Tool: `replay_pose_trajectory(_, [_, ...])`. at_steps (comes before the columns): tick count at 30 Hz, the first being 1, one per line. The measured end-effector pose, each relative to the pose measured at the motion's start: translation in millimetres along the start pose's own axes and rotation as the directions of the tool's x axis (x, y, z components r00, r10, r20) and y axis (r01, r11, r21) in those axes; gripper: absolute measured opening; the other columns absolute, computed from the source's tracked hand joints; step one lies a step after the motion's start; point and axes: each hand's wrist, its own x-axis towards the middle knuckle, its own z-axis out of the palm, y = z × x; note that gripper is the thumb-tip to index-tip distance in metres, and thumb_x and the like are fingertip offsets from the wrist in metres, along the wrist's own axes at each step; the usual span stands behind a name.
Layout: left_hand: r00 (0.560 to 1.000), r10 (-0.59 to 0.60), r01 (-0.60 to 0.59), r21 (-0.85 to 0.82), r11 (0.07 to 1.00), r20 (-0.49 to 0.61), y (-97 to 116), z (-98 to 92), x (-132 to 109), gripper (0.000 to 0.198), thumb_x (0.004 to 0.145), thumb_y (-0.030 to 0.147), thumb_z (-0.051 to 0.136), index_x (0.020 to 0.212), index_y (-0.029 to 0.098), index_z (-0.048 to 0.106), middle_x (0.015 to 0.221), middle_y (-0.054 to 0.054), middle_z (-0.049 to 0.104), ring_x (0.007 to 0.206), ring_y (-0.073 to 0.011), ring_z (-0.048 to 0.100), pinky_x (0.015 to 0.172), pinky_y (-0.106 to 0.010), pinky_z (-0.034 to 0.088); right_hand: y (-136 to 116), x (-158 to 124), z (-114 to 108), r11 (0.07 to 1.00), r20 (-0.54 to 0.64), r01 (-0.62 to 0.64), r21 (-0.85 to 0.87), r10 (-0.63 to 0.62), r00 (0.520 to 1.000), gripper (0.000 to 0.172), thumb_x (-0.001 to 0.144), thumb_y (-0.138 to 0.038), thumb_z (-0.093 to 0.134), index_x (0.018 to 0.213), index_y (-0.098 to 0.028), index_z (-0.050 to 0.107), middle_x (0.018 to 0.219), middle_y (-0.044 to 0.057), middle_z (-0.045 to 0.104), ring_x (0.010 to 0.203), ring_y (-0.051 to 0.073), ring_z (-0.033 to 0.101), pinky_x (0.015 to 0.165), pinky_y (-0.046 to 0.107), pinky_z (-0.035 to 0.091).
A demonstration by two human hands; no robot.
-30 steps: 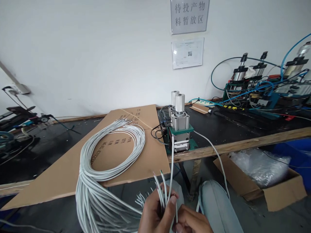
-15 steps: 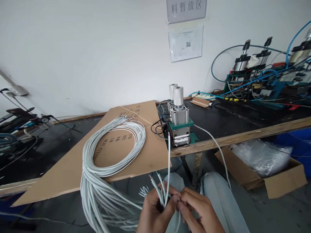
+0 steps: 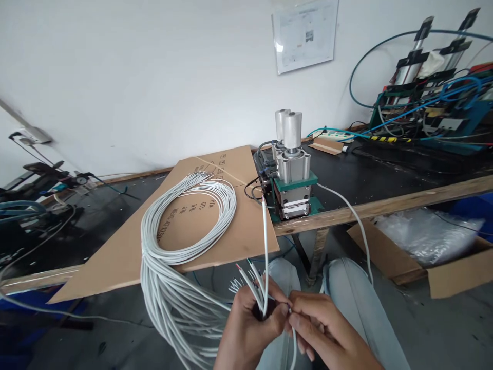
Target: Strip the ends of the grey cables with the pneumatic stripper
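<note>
Left hand (image 3: 250,326) is closed round a few white cables (image 3: 265,257), stripped tips up; one stands taller than the rest, tip near the cardboard's right edge, and shorter ones beside it show coloured cores, a reddish one among them. Left thumb and index meet the right fingertips at one small spot. Right hand (image 3: 327,326) has thumb and index pinched there on the end of a single cable (image 3: 295,347), which hangs down below the fingers; exact contact is too small to make out. Remaining right fingers are curled under. More thin ends fan out just behind the left hand. To the left, a loose bundle (image 3: 169,308) sags off the bench edge and runs in behind the left wrist; it joins the coil (image 3: 149,226), gathered at its near left side, lying flat on the cardboard sheet (image 3: 115,252). Sheet overhangs the bench front. Right of it, a small pneumatic press (image 3: 295,169) with two knurled silver knobs sits at the bench edge on a green base. Person's knees in jeans (image 3: 354,298) are below. Further right: open carton (image 3: 458,275) holding clear plastic (image 3: 427,239) under the bench (image 3: 385,180), more pneumatic units (image 3: 412,72) on top. Sleeved paper (image 3: 304,38) on the wall.
</note>
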Motion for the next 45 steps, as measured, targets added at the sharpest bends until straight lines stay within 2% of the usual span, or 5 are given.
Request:
replay_pose_trajectory(13, [0.928, 0.373, -0.372, 0.146, 0.917, 0.018, -22.7, -1.0, 6.4, 0.013, 0.080, 0.010, 0.059, 0.070, 0.015, 0.052, 0.063, 0.004, 0.049, 0.052, -0.0041, 0.044, 0.050, -0.011, 0.035, -7.1, 5.8, 8.1, 0.952, -0.067, 0.151, -0.268, -0.175, 0.982, 0.027, 0.101, -0.030, 0.044, 0.076, -0.019, 0.046, 0.071, 0.000, 0.051, 0.065, 0.011, 0.052, 0.057, 0.021, 0.036])
replay_pose_trajectory(25, [0.977, 0.192, -0.160, 0.273, 0.949, -0.096, -10.9, 8.7, 22.7, 0.031, 0.077, 0.041, 0.080, 0.074, 0.017, 0.062, 0.065, -0.001, 0.050, 0.065, -0.0146, 0.051, 0.061, -0.022, 0.044, 30.6, 7.8, 28.4, 0.578, -0.268, 0.151, -0.802, -0.574, 0.774, 0.016, 0.098, -0.009, 0.039, 0.094, -0.022, 0.049, 0.076, -0.002, 0.053, 0.064, 0.011, 0.057, 0.064, 0.024, 0.041])
replay_pose_trajectory(29, [0.972, 0.211, -0.167, 0.318, 0.933, -0.108, -13.4, 8.1, 24.0, 0.030, 0.079, 0.043, 0.079, 0.075, 0.017, 0.064, 0.066, -0.002, 0.052, 0.068, -0.0159, 0.052, 0.063, -0.023, 0.044, 29.6, 6.3, 20.0, 0.548, -0.187, 0.169, -0.819, -0.534, 0.824, 0.018, 0.095, -0.008, 0.039, 0.095, -0.022, 0.052, 0.081, -0.001, 0.058, 0.068, 0.013, 0.060, 0.065, 0.025, 0.043])
replay_pose_trajectory(37, [0.955, 0.280, -0.298, 0.373, 0.879, 0.101, -41.4, -8.6, 2.4, 0.019, 0.094, 0.011, 0.049, 0.077, 0.016, 0.055, 0.077, -0.002, 0.056, 0.073, -0.0131, 0.053, 0.072, -0.022, 0.041, 19.5, 19.6, 1.1, 0.677, -0.157, 0.338, -0.654, -0.558, 0.815, 0.022, 0.093, -0.010, 0.045, 0.075, -0.021, 0.038, 0.062, -0.006, 0.042, 0.049, 0.004, 0.047, 0.048, 0.013, 0.035])
replay_pose_trajectory(45, [0.999, -0.048, 0.046, 0.125, 0.991, 0.012, -27.2, -1.7, -2.1, 0.011, 0.090, 0.022, 0.057, 0.082, 0.015, 0.058, 0.077, 0.000, 0.054, 0.070, -0.0115, 0.048, 0.068, -0.021, 0.038, 23.7, 22.9, 9.3, 0.867, -0.305, 0.304, -0.396, -0.436, 0.846, 0.017, 0.082, -0.009, 0.045, 0.069, -0.019, 0.040, 0.060, -0.006, 0.043, 0.052, 0.006, 0.044, 0.050, 0.013, 0.034])
